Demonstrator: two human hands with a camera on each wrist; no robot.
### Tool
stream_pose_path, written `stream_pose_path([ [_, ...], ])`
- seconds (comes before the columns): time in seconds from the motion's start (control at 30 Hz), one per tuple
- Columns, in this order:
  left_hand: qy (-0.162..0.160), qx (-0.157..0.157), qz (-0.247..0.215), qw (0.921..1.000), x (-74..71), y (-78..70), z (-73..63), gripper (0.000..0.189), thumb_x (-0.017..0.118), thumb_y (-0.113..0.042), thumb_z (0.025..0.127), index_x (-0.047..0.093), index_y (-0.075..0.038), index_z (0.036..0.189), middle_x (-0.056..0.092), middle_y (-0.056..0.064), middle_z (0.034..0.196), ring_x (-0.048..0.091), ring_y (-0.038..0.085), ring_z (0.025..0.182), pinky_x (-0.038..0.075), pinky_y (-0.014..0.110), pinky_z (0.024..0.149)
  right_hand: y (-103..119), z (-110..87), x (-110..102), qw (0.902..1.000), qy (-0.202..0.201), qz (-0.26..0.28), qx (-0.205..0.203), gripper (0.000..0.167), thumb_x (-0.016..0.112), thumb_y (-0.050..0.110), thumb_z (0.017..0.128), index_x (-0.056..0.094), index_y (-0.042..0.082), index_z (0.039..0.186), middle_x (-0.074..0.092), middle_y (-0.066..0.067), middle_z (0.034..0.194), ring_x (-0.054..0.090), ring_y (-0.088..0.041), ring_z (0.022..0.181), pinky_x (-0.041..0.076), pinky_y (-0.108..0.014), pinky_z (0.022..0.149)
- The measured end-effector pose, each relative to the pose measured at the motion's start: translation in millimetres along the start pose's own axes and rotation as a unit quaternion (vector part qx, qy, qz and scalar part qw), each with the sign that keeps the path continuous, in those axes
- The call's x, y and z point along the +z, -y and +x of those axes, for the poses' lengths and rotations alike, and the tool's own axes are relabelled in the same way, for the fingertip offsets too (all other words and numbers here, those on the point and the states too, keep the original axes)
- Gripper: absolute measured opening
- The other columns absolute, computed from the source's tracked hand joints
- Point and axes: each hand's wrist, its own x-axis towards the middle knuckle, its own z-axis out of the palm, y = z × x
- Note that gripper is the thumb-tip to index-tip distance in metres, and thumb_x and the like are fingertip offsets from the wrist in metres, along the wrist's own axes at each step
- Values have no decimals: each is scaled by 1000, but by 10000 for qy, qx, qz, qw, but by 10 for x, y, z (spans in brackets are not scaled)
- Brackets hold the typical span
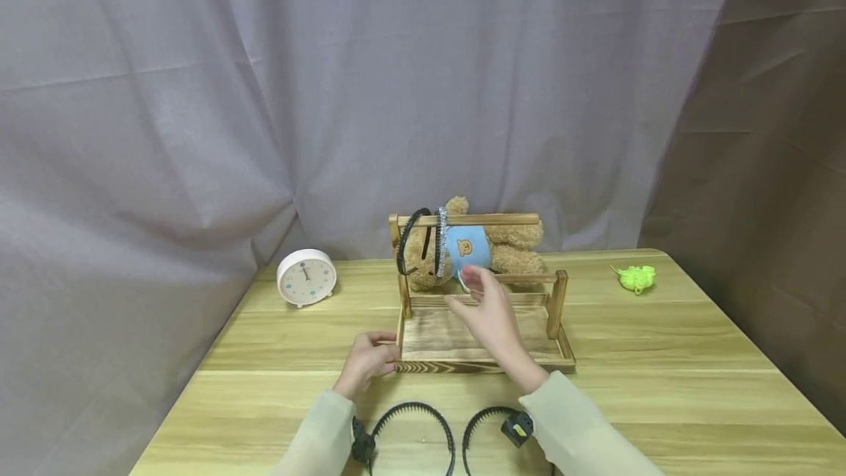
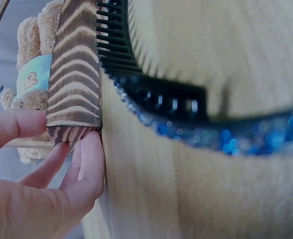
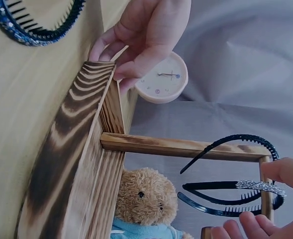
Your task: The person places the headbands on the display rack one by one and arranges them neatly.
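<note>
A wooden display rack (image 1: 485, 367) with two crossbars and a shallow tray base stands mid-table. My left hand (image 1: 368, 360) grips its front left corner, fingers and thumb around the base edge (image 2: 74, 112). Several headbands hang on the upper bar: a black headband (image 1: 405, 244) and a silver-glitter headband (image 1: 442, 241), with another black one between. My right hand (image 1: 490, 314) is raised before the rack, fingers loosely bent and thumb apart. In the right wrist view, its fingers (image 3: 253, 226) are close to the hanging headbands; nothing is visibly held, though contact is hard to tell.
Two toothed headbands (image 1: 452, 432) (image 1: 465, 432) lie at the table's front, one edged with blue glitter in the left wrist view. Behind the rack a teddy bear (image 1: 515, 259) in a blue top lies sideways. A white clock (image 1: 306, 278) stands left; green yarn (image 1: 637, 279) lies right.
</note>
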Motion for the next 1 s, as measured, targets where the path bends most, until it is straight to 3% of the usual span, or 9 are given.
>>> stream_pose_path([
  [0.4, -17, -56, 39, 10000, -22, -3, 3, 50, 61, 2, 75, 57, 12, 123, 64, 18, 98, 64, 16, 76, 62, 30, 72, -60, -273, -135, 9981, 517, -190, 288, 58, 76, 15, 82, 51, -3, 132, 58, -21, 130, 58, -35, 116, 50, -44, 104],
  [0.67, -31, -70, 86, 9999, -25, 2, -2, 49, 61, 2, 76, 56, 12, 124, 65, 18, 98, 64, 15, 75, 62, 30, 71, -162, -417, -132, 9953, 653, -592, 389, 56, 79, 17, 80, 56, -3, 127, 64, -17, 117, 62, -31, 107, 54, -42, 97],
  [0.87, 17, 0, -85, 10000, -2, 0, -3, 49, 61, 4, 75, 56, 13, 123, 67, 21, 99, 63, 14, 73, 62, 29, 70, -242, -518, -163, 9920, 830, -659, 689, 60, 81, 21, 79, 56, -1, 129, 63, -14, 120, 61, -29, 109, 53, -43, 99],
  [1.0, 19, -16, -54, 10000, 0, 2, -1, 51, 60, 4, 74, 56, 13, 124, 66, 24, 103, 62, 14, 73, 62, 29, 70, -294, -577, -184, 9910, 829, -841, 636, 58, 81, 21, 79, 57, -1, 127, 65, -16, 120, 62, -29, 108, 55, -41, 95],
])
